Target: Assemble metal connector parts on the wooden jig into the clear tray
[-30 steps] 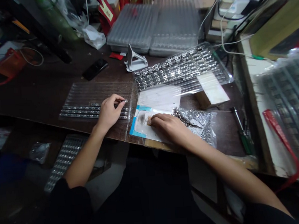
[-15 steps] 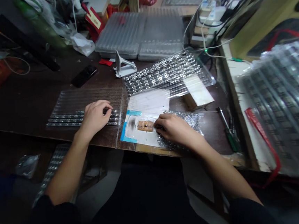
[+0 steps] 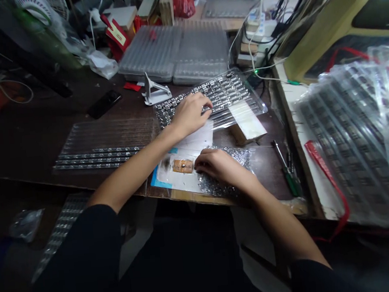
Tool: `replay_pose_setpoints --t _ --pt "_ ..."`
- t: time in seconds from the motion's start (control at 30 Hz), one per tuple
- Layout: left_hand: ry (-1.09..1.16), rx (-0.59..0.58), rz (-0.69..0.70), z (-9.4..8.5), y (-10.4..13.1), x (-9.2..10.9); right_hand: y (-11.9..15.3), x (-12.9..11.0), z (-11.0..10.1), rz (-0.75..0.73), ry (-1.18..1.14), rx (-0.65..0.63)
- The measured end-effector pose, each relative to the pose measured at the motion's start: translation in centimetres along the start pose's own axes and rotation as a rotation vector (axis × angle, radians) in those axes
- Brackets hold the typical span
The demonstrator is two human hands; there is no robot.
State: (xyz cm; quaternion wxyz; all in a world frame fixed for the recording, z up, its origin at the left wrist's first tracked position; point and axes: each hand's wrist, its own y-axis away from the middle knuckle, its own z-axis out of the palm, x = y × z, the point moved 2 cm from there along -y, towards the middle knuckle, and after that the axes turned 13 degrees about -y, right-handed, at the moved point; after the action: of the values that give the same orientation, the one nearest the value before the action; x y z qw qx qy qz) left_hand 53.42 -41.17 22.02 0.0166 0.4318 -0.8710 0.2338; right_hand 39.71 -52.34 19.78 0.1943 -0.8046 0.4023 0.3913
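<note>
My left hand (image 3: 191, 113) reaches over the angled clear tray of shiny metal pieces (image 3: 223, 89). Its thumb and forefinger are bent and apart above the rows, and nothing shows between them. My right hand (image 3: 218, 165) rests at a heap of tiny silvery parts (image 3: 241, 158), its fingers curled and pressed together. Whatever they pinch is too small to name. Just left of those fingertips, a small brown block (image 3: 182, 166) with a metal piece at its middle sits on a white sheet edged with blue tape (image 3: 160, 184). A second clear ribbed tray (image 3: 111, 133) holds a few rows of metal pieces along its near side.
A white-topped block (image 3: 247, 121) stands right of the sheet, with a green-handled screwdriver (image 3: 289, 178) beyond it. Behind are a white stand (image 3: 156, 95), a phone (image 3: 105, 104) and stacked clear trays (image 3: 148, 52). More wrapped trays (image 3: 343, 137) fill the right side.
My left hand has moved from the left tray up and right to the angled tray of metal pieces. My right hand stays by the heap. The view has shifted slightly.
</note>
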Motion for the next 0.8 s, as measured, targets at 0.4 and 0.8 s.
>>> replay_pose_setpoints --t 0.4,0.8 --pt "-0.042 0.011 -0.036 2.9 -2.2 -0.2 -0.2 -0.2 0.0 -0.085 -0.111 0.133" --pt "0.619 0.014 -0.160 -2.8 6.9 0.0 -0.2 0.0 -0.5 0.000 -0.102 0.218"
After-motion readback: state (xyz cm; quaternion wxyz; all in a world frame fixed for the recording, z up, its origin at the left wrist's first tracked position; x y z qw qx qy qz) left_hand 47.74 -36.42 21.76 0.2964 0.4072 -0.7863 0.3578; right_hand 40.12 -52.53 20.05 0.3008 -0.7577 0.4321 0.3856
